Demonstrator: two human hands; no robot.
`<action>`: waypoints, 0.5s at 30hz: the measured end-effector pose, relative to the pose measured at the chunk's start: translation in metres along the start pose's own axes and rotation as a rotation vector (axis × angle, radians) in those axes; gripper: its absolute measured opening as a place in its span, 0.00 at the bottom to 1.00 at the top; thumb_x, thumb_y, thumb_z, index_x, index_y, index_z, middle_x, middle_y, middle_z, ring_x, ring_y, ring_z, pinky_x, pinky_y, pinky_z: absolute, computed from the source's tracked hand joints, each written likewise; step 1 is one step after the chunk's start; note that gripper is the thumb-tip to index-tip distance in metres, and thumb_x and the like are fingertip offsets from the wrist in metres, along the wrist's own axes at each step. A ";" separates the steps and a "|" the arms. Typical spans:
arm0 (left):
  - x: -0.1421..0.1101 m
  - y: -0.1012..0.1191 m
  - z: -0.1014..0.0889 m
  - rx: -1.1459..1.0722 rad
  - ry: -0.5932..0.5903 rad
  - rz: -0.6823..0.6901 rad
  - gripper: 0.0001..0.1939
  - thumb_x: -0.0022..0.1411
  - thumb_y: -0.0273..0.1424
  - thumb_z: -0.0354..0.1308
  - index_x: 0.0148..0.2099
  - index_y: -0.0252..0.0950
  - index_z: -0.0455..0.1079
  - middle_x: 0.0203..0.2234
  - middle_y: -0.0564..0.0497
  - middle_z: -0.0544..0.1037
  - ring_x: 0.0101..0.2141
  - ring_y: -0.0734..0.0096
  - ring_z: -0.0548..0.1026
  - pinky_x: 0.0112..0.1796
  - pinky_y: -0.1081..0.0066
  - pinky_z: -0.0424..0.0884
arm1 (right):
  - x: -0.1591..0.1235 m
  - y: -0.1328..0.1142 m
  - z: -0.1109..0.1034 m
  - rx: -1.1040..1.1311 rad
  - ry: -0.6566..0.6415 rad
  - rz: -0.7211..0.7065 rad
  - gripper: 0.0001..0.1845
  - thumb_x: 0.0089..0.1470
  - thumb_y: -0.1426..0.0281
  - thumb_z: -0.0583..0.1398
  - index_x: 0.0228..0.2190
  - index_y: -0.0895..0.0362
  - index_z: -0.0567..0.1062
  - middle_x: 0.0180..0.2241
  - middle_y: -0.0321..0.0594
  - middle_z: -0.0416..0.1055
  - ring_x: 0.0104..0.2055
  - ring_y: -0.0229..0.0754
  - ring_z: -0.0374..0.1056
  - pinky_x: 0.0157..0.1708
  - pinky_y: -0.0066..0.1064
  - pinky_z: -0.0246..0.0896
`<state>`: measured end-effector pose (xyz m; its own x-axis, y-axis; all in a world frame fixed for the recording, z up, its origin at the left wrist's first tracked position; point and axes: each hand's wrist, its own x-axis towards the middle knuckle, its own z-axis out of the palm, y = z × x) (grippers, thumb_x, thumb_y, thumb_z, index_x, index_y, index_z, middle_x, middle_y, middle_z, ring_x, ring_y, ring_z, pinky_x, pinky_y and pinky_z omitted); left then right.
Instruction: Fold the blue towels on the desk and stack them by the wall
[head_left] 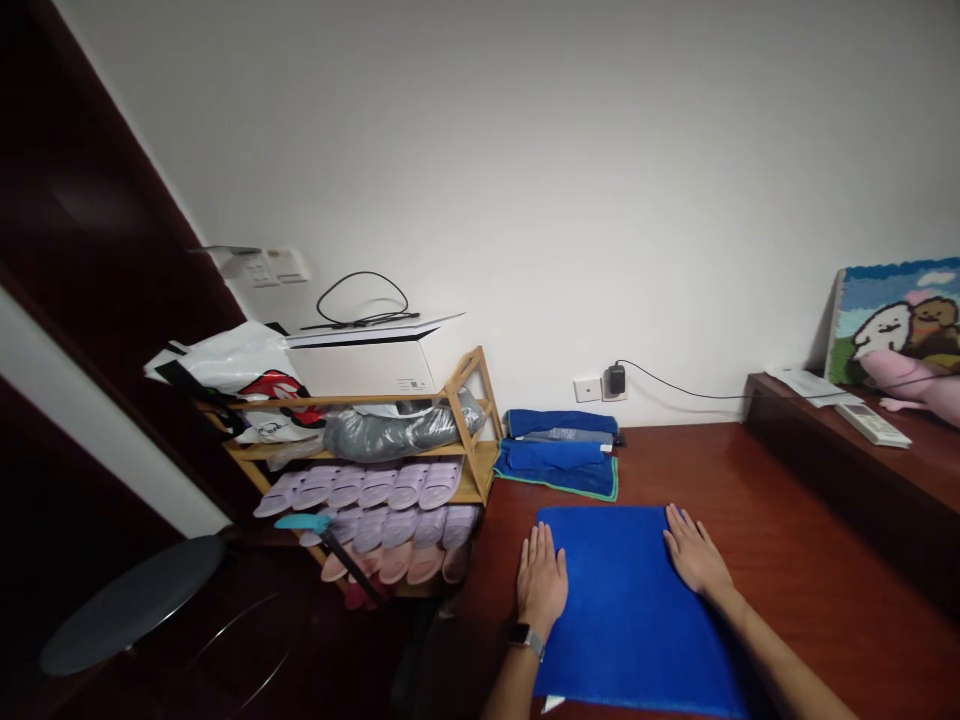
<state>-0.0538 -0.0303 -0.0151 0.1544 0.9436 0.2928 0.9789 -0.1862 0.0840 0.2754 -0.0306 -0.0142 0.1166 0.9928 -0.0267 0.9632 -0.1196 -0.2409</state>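
A bright blue cloth [630, 610] lies spread flat on the reddish-brown wooden table [810, 560], a small white tag at its near left corner. My left hand [541, 580], with a watch on the wrist, rests flat along the cloth's left edge, fingers stretched forward. On the far right edge lies my right hand [696, 552], palm down and fingers straight. Neither hand grips anything. Beyond the cloth, against the wall, sit folded blue cloths [559, 458], one edged in green.
Left of the table stands a wooden rack [471, 440] with lilac and pink slippers [375, 485] and a white box [367, 365]. A round dark stool [135, 600] is at the lower left. On the right, a raised shelf holds a remote control [874, 424] and a pink plush toy [911, 385].
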 end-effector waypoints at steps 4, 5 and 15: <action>0.005 0.044 -0.014 -0.064 -0.014 0.107 0.30 0.76 0.36 0.35 0.75 0.33 0.50 0.71 0.44 0.58 0.71 0.59 0.54 0.69 0.52 0.55 | 0.000 0.002 0.005 -0.001 0.005 -0.009 0.38 0.68 0.59 0.36 0.72 0.62 0.49 0.74 0.41 0.44 0.76 0.45 0.37 0.73 0.44 0.32; 0.008 0.065 -0.016 -0.105 -0.025 0.163 0.30 0.77 0.36 0.33 0.76 0.33 0.50 0.72 0.45 0.56 0.71 0.61 0.52 0.69 0.54 0.54 | 0.000 0.003 0.005 -0.002 0.010 -0.010 0.38 0.68 0.59 0.36 0.72 0.63 0.49 0.74 0.41 0.44 0.76 0.46 0.38 0.73 0.44 0.32; 0.048 0.188 0.010 -0.330 -0.283 0.346 0.35 0.76 0.46 0.30 0.77 0.33 0.45 0.72 0.44 0.55 0.72 0.62 0.49 0.71 0.54 0.48 | -0.001 0.010 0.006 -0.050 -0.015 -0.073 0.36 0.66 0.63 0.39 0.72 0.60 0.52 0.74 0.41 0.44 0.76 0.46 0.37 0.73 0.44 0.33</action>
<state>0.1390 -0.0170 0.0048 0.5341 0.8404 0.0923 0.7780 -0.5313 0.3353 0.2839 -0.0327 -0.0225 0.0428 0.9988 -0.0254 0.9798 -0.0469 -0.1942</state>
